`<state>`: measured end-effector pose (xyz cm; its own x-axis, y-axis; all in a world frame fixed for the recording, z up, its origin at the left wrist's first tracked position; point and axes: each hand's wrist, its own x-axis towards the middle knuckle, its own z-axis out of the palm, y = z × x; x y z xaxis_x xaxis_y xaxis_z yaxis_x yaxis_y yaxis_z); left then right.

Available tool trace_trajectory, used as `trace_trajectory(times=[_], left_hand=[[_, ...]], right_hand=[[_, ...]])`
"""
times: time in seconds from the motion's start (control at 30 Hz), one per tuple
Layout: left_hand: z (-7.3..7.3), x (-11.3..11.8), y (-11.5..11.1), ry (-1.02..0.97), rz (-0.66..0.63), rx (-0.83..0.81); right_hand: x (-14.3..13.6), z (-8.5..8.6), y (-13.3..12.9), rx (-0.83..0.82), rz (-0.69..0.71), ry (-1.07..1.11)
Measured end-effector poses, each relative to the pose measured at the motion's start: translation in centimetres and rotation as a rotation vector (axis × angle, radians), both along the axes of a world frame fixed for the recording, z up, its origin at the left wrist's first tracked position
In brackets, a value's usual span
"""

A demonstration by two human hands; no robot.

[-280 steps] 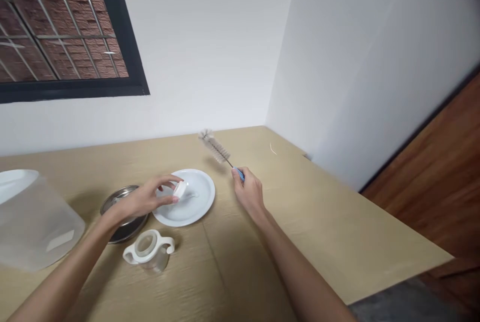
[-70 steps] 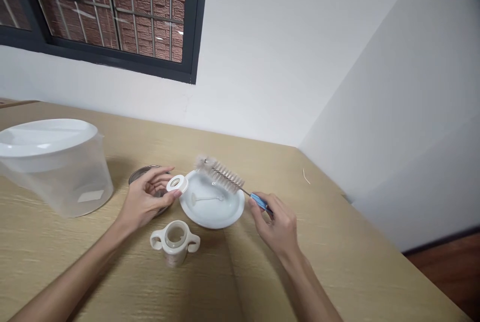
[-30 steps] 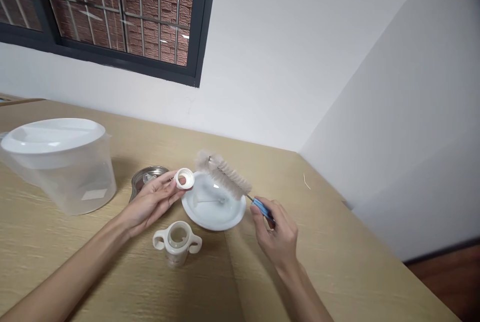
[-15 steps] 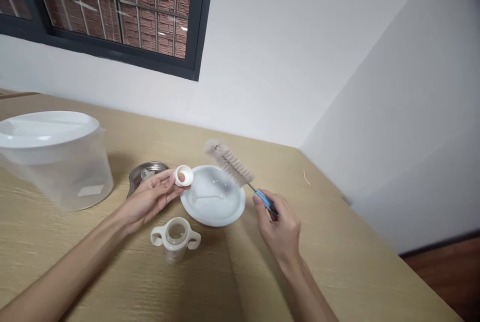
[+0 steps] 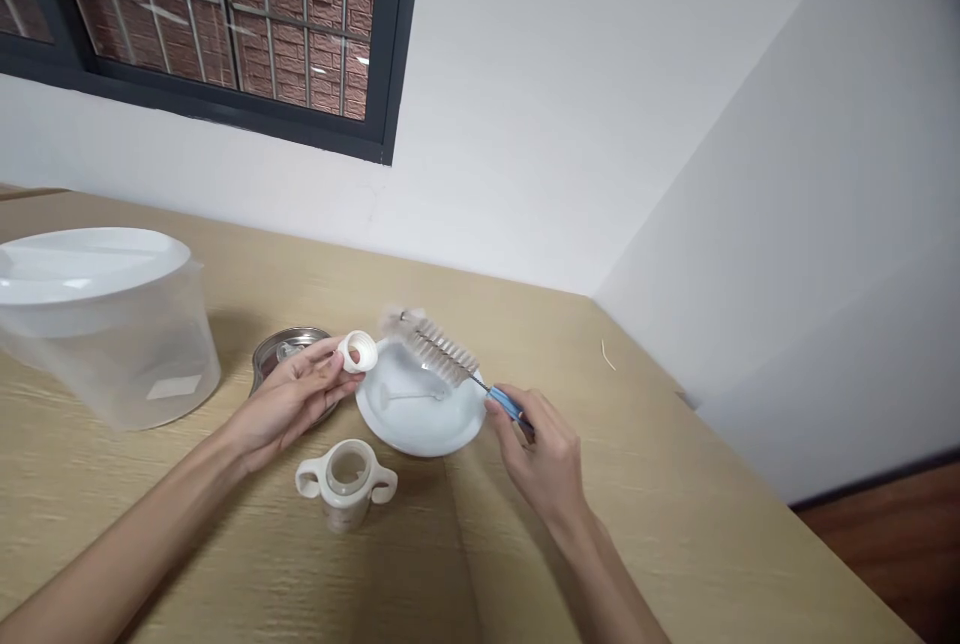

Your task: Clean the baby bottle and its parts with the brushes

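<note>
Between the fingertips of my left hand is a white threaded bottle collar ring, its opening turned toward the right. My right hand grips the blue handle of a bottle brush, whose pale bristles point up and left. The brush's blurred tip is close to the ring, over a white bowl. In the bowl lies a thin white stick-like piece. A two-handled baby bottle without a cap stands upright in front of the bowl, below my left hand.
A metal dish with a small clear item in it sits behind my left hand. At the left stands a large translucent tub with a white lid. A thin pale strip lies on the wooden table at the right.
My right hand has moved left and slightly down, bringing the brush's bristles nearer the ring. My left hand still holds the ring, almost in the same place.
</note>
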<state>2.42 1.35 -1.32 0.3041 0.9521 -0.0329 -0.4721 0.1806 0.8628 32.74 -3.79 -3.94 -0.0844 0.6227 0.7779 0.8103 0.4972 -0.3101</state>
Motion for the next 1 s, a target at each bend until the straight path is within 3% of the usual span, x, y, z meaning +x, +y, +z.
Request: trace_trajectory(times=[0.37,0.6,0.87,1.0], left_hand=[[-0.06,0.09,0.26,0.038,0.072,0.032],[0.07,0.07,-0.02,0.147,0.023,0.148],[-0.43,-0.35,0.46,0.247,0.073,0.210],[-0.65,-0.43,0.61,0.291,0.100,0.176]], right_hand=[[-0.40,-0.29,-0.37,-0.072,0.126,0.021],[-0.40,-0.60,-0.05,-0.141,0.166,-0.076],[-0.13,-0.33,0.04,-0.043,-0.043,-0.122],[-0.17,-0.01,-0.12,0.008,-0.039,-0.031]])
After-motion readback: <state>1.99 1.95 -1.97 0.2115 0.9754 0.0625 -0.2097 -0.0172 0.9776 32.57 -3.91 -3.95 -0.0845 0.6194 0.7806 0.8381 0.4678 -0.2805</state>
